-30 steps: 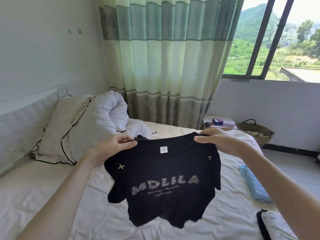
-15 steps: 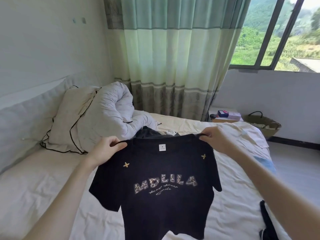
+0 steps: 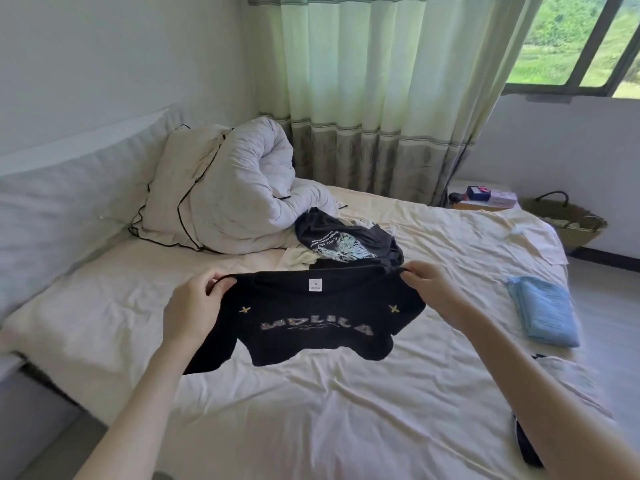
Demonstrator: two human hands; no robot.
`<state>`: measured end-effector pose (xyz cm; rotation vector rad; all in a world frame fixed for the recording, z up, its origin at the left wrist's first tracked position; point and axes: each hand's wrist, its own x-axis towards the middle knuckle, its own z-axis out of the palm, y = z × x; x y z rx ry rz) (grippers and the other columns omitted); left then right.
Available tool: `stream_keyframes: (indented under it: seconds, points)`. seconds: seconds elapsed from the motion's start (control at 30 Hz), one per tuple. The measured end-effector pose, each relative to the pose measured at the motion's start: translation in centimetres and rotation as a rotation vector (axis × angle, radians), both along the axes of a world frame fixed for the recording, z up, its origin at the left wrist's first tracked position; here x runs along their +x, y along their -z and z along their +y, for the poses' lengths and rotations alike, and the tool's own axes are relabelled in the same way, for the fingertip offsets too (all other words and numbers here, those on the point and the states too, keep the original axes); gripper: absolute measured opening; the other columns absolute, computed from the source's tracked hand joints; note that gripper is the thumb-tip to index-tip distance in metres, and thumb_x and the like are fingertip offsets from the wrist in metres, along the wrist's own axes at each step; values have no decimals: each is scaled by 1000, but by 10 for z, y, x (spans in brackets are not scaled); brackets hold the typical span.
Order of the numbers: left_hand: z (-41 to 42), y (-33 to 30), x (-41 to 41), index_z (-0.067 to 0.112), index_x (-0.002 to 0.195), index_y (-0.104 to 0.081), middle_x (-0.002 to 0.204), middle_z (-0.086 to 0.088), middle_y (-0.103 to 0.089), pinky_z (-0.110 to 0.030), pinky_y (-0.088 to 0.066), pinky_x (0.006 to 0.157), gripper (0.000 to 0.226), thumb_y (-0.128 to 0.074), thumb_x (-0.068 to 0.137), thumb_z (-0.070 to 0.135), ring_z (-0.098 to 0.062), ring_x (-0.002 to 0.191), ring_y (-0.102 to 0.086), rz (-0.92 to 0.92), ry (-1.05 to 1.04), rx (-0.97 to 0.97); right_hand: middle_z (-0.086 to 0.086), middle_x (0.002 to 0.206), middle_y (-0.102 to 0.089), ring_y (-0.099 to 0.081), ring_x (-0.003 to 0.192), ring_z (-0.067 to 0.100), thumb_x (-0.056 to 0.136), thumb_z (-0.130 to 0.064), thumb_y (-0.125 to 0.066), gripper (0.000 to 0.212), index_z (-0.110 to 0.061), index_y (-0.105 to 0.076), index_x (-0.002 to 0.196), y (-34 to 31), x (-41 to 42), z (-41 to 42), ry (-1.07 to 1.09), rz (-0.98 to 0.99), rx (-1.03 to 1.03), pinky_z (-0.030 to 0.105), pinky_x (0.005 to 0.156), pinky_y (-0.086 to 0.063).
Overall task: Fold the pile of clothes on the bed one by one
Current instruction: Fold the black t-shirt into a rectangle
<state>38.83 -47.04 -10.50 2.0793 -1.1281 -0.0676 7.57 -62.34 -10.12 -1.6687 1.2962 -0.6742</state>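
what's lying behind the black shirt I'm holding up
Behind the black shirt, on the bed, lies a crumpled dark grey printed tee over some white fabric. The shirt's top edge covers their near side, so anything more in that pile is hidden.

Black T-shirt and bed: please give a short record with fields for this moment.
held item: black T-shirt, print facing the camera
left hand: pinches one shoulder
right hand: pinches the other shoulder
shirt state: spread wide, not yet folded
unfolded pile: behind the shirt, on the bed
folded item: blue cloth, at the right
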Motion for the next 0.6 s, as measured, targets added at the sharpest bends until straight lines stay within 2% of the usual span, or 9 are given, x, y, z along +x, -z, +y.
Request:
stream_keyframes:
  seconds: [0.07,0.17,0.2,0.23,0.33,0.4,0.43,0.53,0.6]
  points:
    - [28,10,-14,20,86,-63,79,6,-63,-32,-40,60,17,-54,93,33,-19,78,-57,12,-53,-23,3,74,-57,-49,67,18,96,-13,-52,13,-17,-61,88,8,-5,19,-4,66,-133,26,58,-35]
    - [69,20,-37,17,90,-64,87,2,-64,-34,-41,65,16,-53,94,29,-20,81,-57,14,-101,-62,-10,69,-54,-49,64,6,95,-10,-53,14,-18,-60,86,17,-16,52,-25,140,-405,9,58,-36]
    - [81,21,-43,17,91,-65,88,1,-64,-35,-43,67,16,-54,94,28,-20,82,-57,10,-106,-77,-13,70,-52,-47,65,1,95,-10,-51,13,-16,-60,87,19,-20,62,-34,155,-478,7,60,-36]
    - [92,20,-49,16,92,-66,89,0,-65,-34,-43,68,15,-55,94,26,-20,83,-58,-6,-108,-93,-11,71,-51,-47,66,3,96,-12,-49,12,-14,-59,90,21,-24,70,-42,166,-526,9,62,-36]
    - [119,12,-58,11,94,-69,90,-3,-67,-35,-46,69,14,-60,91,22,-22,83,-60,-105,-89,-128,-3,72,-53,-49,67,16,97,-16,-46,12,-15,-56,90,24,-31,91,-36,157,-590,30,61,-39]
    - [133,6,-59,8,93,-70,88,-5,-67,-38,-49,70,15,-65,87,19,-23,81,-61,-163,-63,-131,-2,70,-54,-51,65,16,94,-14,-50,11,-17,-57,87,24,-33,101,-38,118,-606,32,58,-39]
    - [139,5,-57,7,92,-70,86,-4,-67,-34,-49,71,14,-67,85,19,-21,80,-61,-167,-52,-130,-2,71,-55,-52,64,17,92,-12,-51,10,-16,-58,86,24,-33,105,-45,103,-611,31,58,-39]
    - [152,8,-49,9,86,-70,80,1,-66,-9,-41,69,11,-72,80,18,-15,77,-60,-121,-32,-95,-2,76,-57,-54,65,22,90,-9,-55,6,-12,-61,87,28,-28,111,-76,104,-642,31,60,-41]
    - [155,16,-41,11,83,-70,78,3,-65,-6,-39,66,8,-73,79,18,-14,75,-60,-99,-33,-54,-5,81,-57,-54,66,21,90,-11,-58,4,-10,-62,89,37,-18,109,-87,133,-666,23,61,-40]
